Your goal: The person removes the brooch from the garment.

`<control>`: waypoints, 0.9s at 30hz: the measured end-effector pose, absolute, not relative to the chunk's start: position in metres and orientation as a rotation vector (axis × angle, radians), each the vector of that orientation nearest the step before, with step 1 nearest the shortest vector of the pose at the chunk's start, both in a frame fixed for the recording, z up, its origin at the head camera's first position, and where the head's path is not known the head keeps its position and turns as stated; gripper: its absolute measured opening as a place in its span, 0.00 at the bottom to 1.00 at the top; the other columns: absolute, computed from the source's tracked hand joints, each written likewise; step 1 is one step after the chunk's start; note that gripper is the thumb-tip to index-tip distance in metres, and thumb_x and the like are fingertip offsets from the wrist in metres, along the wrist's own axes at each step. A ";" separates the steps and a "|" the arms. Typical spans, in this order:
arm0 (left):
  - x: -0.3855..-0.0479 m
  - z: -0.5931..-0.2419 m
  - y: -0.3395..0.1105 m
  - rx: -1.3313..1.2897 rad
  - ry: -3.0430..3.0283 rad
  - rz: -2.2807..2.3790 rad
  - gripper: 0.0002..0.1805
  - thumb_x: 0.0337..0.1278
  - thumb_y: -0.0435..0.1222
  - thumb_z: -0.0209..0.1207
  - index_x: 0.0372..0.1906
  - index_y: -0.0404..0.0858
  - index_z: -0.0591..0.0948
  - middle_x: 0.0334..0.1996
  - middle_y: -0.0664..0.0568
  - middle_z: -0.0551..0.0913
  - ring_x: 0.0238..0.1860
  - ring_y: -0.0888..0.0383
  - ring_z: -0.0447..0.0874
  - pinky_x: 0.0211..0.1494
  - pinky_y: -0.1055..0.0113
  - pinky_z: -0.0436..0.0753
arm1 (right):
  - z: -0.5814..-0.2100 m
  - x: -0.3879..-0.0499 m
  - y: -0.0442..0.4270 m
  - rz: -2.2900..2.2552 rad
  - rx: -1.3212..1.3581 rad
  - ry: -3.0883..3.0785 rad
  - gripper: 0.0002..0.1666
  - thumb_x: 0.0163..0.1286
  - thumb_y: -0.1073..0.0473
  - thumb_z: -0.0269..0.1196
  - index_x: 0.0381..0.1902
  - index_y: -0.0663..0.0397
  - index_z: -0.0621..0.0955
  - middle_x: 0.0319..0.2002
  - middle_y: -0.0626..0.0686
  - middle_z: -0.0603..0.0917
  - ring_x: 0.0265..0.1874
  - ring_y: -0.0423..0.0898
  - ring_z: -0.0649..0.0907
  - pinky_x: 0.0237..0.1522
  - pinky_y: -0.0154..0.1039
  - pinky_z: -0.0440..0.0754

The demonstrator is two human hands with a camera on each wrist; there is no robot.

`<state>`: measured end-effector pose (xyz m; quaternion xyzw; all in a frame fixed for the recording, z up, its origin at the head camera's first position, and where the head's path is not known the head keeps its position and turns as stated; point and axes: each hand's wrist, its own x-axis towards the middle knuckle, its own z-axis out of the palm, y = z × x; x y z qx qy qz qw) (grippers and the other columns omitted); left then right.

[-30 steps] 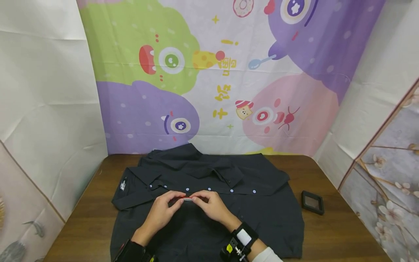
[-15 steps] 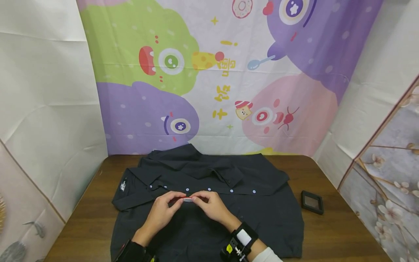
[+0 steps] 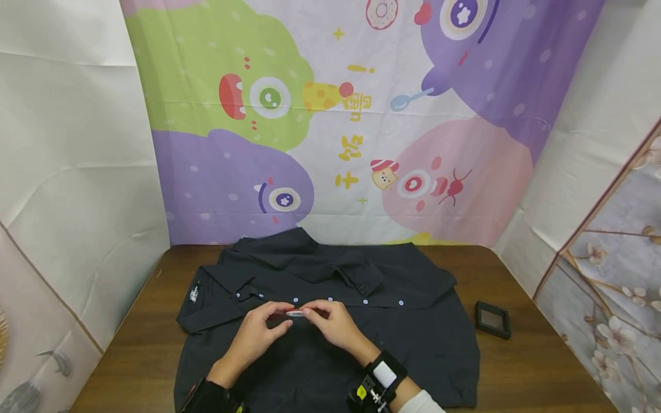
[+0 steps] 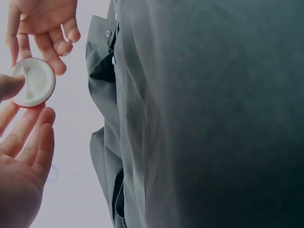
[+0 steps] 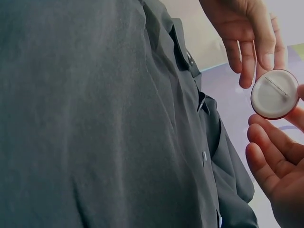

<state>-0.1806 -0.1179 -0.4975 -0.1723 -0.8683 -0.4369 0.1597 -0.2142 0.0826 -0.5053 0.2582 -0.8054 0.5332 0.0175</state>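
In front of the shirt's button row, a round badge point(image 3: 295, 313) is held between both hands. Its pale back with a thin metal pin and its red rim show in the left wrist view point(image 4: 34, 83) and right wrist view point(image 5: 274, 94). My right hand point(image 3: 335, 326) pinches its right edge between thumb and fingers. My left hand point(image 3: 256, 330) touches the left edge with the index finger, the thumb lowered away from it. A dark short-sleeved shirt point(image 3: 413, 338) with light buttons lies spread beneath; the hands hide part of its front.
A small black square frame point(image 3: 493, 319) lies on the brown wooden table point(image 3: 537, 367), right of the shirt. Behind the table hangs a cloth printed with cartoon figures point(image 3: 232, 172). The shirt's collar end reaches the table's back edge.
My left thumb has moved down off the badge, and more of the badge's face shows between the hands. The right hand and the shirt look unmoved.
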 end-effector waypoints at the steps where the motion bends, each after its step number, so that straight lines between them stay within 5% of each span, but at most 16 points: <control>1: -0.181 -0.497 -0.118 -0.496 -2.481 -1.246 0.17 0.44 0.29 0.71 0.43 0.41 0.85 0.38 0.55 0.87 0.38 0.57 0.88 0.43 0.63 0.86 | -0.505 -0.214 0.082 1.663 0.798 -2.506 0.12 0.70 0.55 0.61 0.41 0.58 0.87 0.32 0.58 0.87 0.27 0.31 0.78 0.30 0.27 0.78; 11: -0.181 -0.496 -0.116 -0.506 -2.501 -1.238 0.16 0.46 0.32 0.72 0.44 0.43 0.85 0.37 0.56 0.87 0.38 0.58 0.87 0.44 0.61 0.86 | -0.502 -0.212 0.079 1.682 0.786 -2.506 0.13 0.70 0.55 0.61 0.40 0.57 0.87 0.28 0.62 0.85 0.24 0.31 0.78 0.27 0.27 0.76; 18: -0.181 -0.495 -0.116 -0.533 -2.488 -1.216 0.16 0.46 0.34 0.72 0.43 0.43 0.85 0.36 0.58 0.86 0.37 0.57 0.85 0.42 0.63 0.84 | -0.502 -0.210 0.077 1.704 0.793 -2.492 0.12 0.70 0.55 0.62 0.40 0.57 0.87 0.29 0.61 0.86 0.25 0.42 0.82 0.28 0.27 0.77; 27: -0.179 -0.495 -0.115 -0.544 -2.483 -1.184 0.14 0.45 0.33 0.72 0.41 0.44 0.85 0.35 0.59 0.86 0.35 0.58 0.83 0.40 0.67 0.83 | -0.504 -0.207 0.076 1.795 0.756 -2.491 0.12 0.70 0.56 0.62 0.40 0.60 0.86 0.30 0.67 0.85 0.25 0.36 0.80 0.29 0.27 0.78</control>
